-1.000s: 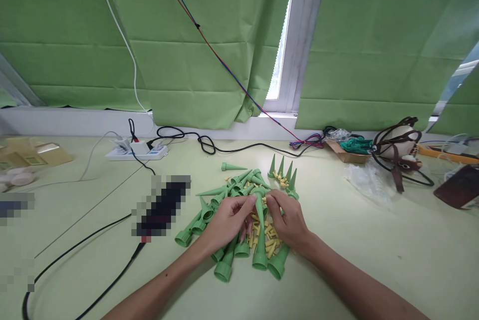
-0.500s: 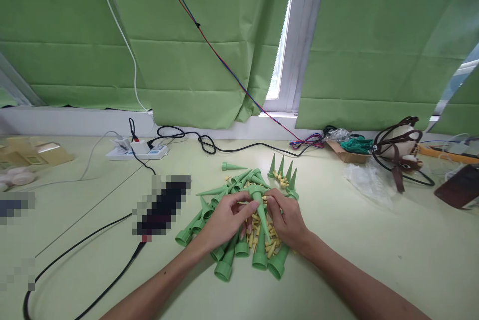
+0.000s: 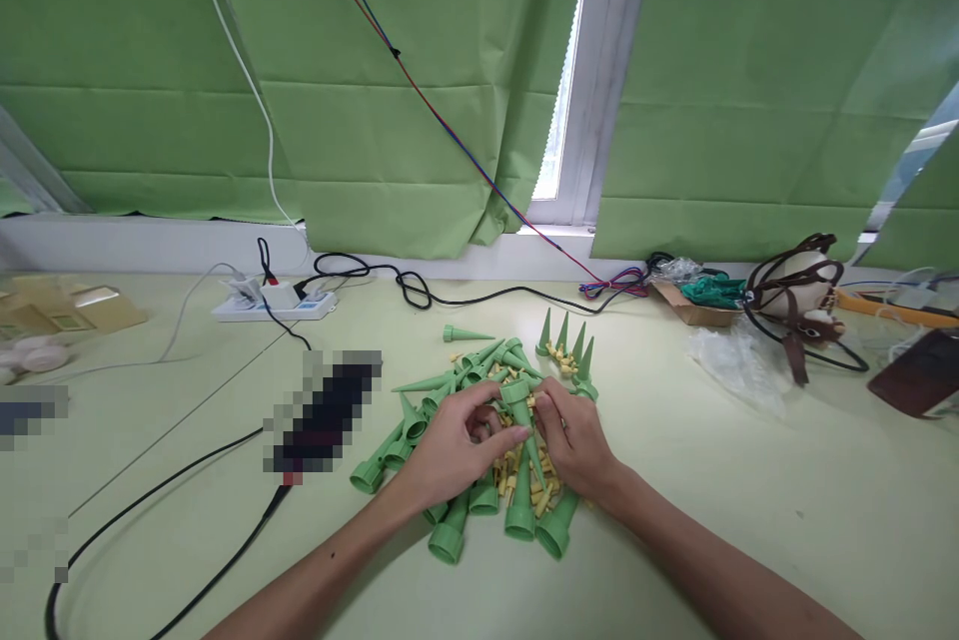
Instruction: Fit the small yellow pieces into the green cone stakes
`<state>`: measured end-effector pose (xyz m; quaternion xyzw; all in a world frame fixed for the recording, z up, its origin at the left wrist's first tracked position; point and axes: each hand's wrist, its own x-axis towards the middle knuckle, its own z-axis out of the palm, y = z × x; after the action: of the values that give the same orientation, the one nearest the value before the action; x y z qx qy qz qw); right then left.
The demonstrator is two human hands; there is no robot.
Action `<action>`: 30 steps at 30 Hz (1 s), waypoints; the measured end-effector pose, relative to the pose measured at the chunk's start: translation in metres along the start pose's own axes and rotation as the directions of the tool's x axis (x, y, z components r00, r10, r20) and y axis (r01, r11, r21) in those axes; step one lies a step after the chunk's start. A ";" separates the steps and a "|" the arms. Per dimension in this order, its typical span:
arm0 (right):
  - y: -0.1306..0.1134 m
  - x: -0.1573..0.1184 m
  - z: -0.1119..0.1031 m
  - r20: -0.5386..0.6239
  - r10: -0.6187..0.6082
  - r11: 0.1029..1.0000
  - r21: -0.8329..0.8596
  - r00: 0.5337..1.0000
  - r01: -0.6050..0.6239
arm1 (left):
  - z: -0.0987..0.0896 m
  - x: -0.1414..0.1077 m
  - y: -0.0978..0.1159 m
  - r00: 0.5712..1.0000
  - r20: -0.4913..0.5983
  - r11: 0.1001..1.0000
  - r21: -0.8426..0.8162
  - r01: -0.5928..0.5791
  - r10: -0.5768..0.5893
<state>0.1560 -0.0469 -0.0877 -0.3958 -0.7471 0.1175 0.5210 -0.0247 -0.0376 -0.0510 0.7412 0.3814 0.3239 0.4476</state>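
Observation:
Between my hands a green spike [image 3: 516,402] is held, its wide collar up and its tip pointing down. My left hand [image 3: 465,435] grips it from the left with thumb and fingers. My right hand [image 3: 573,428] pinches a small yellow piece [image 3: 532,401] against the side of the collar. Under and around the hands lies a pile of green spikes [image 3: 450,535] mixed with small yellow pieces [image 3: 543,495]. Several green spikes [image 3: 563,332] stand upright behind my right hand, with yellow parts at their bases. One spike [image 3: 469,333] lies alone behind the pile.
A pixelated dark object [image 3: 326,415] with a black cable lies left of the pile. A white power strip [image 3: 277,306] is at the back left. At the back right are a cardboard box [image 3: 700,313], a plastic bag [image 3: 738,370] and a dark brown object [image 3: 910,372].
The held spike has moved slightly down and tilted a little. My left thumb has shifted right, across the spike's shaft. My right hand has barely moved.

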 end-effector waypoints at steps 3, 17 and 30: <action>-0.001 0.000 0.000 0.006 0.000 1.000 0.002 1.000 0.000 | 0.000 0.000 0.002 0.997 -0.033 0.994 0.094 -0.061 0.065; -0.001 0.000 0.001 0.028 -0.009 1.000 -0.022 1.000 0.009 | -0.001 -0.003 0.007 0.950 -0.077 0.922 0.277 -0.271 0.302; -0.006 0.003 0.001 0.068 -0.004 0.999 -0.039 0.998 0.006 | -0.003 -0.002 -0.008 0.885 -0.076 0.820 0.418 -0.390 0.459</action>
<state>0.1517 -0.0485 -0.0831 -0.3999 -0.7676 0.1148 0.4876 -0.0304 -0.0361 -0.0574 0.8507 0.3002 0.3958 0.1717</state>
